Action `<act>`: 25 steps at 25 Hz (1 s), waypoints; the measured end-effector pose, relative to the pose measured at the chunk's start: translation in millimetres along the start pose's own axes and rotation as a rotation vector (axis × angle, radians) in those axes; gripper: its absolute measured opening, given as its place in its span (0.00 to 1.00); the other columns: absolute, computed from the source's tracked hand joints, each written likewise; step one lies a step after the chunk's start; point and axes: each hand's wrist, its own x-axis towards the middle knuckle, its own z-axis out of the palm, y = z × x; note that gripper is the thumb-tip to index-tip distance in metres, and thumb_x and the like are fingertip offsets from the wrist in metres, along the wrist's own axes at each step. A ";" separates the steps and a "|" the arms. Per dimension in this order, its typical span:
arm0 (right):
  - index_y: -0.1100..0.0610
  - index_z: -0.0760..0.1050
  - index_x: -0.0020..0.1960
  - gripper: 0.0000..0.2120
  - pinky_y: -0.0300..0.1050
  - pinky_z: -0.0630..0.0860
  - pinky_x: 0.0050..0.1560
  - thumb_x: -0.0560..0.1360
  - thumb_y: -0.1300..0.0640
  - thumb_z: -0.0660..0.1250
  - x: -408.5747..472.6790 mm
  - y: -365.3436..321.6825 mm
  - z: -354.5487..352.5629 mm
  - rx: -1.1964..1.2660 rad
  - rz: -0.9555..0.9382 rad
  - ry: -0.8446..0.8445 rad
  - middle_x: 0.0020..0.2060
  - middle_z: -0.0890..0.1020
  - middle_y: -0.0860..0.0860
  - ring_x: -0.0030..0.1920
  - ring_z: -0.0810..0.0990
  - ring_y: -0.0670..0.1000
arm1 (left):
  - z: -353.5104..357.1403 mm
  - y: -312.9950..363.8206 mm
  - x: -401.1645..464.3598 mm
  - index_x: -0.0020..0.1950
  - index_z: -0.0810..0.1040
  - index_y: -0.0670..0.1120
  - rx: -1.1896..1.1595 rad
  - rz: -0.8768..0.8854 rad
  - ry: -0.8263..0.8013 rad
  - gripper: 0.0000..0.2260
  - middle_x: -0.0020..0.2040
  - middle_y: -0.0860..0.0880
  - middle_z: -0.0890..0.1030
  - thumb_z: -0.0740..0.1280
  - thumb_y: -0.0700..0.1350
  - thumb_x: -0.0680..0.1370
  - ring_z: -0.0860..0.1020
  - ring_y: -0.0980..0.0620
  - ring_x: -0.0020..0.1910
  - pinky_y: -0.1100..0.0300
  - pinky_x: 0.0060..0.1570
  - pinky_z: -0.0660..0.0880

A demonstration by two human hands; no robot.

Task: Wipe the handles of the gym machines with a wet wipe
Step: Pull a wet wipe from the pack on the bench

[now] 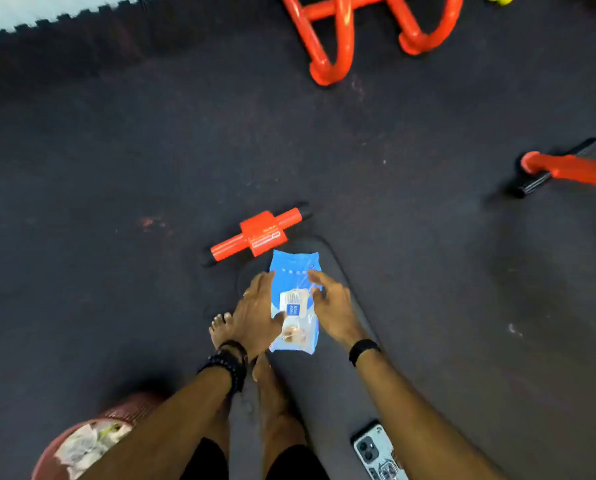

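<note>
Dark, speckled rubber floor (116, 168) fills the view, with a jagged interlocking edge at the top left. Much is cut off: a glossy orange tube frame (345, 29) runs out at the top, another orange bar (573, 169) leaves at the right, and a phone (376, 452) and a reddish bin (92, 441) of crumpled white paper sit half out of frame below. An orange handle bar (258, 233) with black end caps lies on the floor, near the wet wipe pack (294, 299). The soft blue plastic pack sits between both hands; its label is too blurred to read. The left hand (255, 313) holds one side, thumb on the flap. The right hand (334, 306) has loosely spread fingers at the other edge; its grasp is unclear.
</note>
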 end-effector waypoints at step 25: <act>0.64 0.75 0.39 0.13 0.42 0.75 0.36 0.76 0.56 0.72 -17.8 4.6 8.7 0.332 0.087 0.056 0.33 0.81 0.54 0.34 0.77 0.48 | -17.3 24.9 -4.0 0.64 0.76 0.53 0.535 0.144 -0.167 0.14 0.81 0.52 0.53 0.63 0.45 0.79 0.64 0.49 0.73 0.52 0.53 0.55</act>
